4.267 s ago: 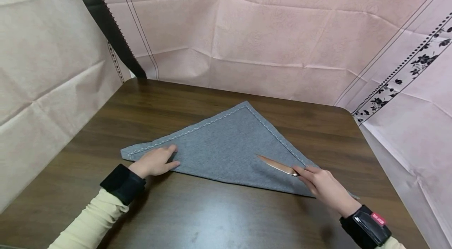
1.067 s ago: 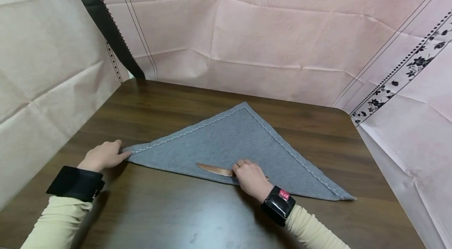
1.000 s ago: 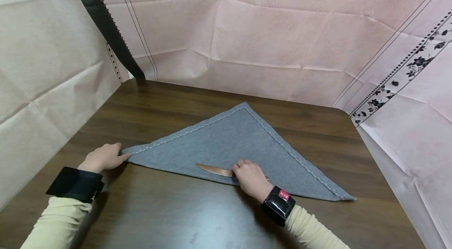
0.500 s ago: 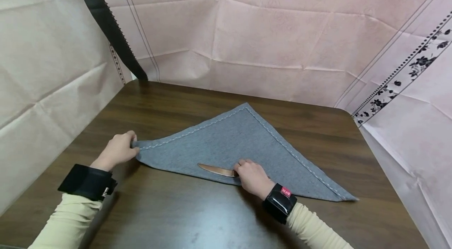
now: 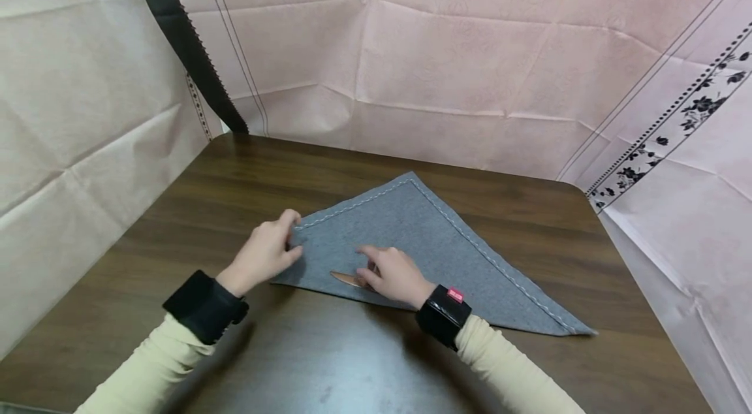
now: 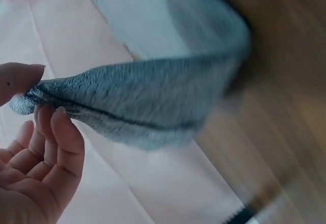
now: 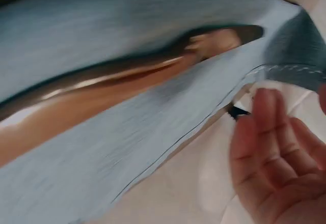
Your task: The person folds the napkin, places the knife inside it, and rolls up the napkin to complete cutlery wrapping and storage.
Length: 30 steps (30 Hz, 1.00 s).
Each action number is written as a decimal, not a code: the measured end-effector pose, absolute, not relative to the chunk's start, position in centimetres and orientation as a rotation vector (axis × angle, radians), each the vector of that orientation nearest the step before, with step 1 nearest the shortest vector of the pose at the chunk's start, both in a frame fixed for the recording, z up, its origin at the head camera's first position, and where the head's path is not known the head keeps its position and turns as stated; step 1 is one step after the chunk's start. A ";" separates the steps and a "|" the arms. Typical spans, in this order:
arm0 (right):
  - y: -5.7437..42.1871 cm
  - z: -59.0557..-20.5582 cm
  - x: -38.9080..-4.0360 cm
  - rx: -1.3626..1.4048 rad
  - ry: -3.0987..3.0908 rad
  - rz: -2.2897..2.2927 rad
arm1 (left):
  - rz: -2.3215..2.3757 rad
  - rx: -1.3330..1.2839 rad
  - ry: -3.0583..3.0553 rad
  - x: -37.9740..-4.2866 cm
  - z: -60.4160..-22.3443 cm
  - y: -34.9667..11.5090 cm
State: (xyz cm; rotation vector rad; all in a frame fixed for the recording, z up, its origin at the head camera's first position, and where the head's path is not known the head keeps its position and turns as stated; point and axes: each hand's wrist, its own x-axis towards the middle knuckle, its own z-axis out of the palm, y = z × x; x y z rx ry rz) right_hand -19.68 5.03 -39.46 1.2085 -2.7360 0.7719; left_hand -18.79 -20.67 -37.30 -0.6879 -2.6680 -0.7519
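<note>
A grey-blue cloth (image 5: 423, 238) with white edge stitching lies folded into a triangle. My left hand (image 5: 261, 254) pinches its left corner; in the left wrist view the lifted cloth (image 6: 137, 96) is held between thumb and fingertips, bending back over itself. A knife (image 5: 345, 279) with a coppery blade lies on the cloth near the long front edge. Over it is my right hand (image 5: 395, 275), which covers the handle end in the head view. In the right wrist view the knife (image 7: 97, 99) rests apart from my loosely extended fingers (image 7: 270, 127).
The dark wooden table (image 5: 282, 159) extends around the cloth on all sides. Pale pink sheeting (image 5: 435, 61) hangs behind the table, with a black strip (image 5: 182, 35) at the left and a floral band (image 5: 675, 127) at the right.
My left hand has gripped the cloth's left corner and carried it to the right. My right hand, earlier holding the knife on the cloth, has let go and shifted slightly left above it.
</note>
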 end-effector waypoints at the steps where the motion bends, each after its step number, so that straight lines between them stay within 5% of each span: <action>1: 4.5 -39.2 -19.8 1.224 -2.733 0.838 | -0.747 -0.725 -2.658 -18.8 -37.5 -20.0; 18: 2.5 -38.3 -19.9 1.166 -2.562 1.094 | -0.769 -1.062 -2.504 -18.3 -38.2 -14.3; 30: 4.9 -37.6 -18.9 1.022 -2.477 1.134 | -0.415 -0.762 -2.819 -17.8 -39.3 -15.2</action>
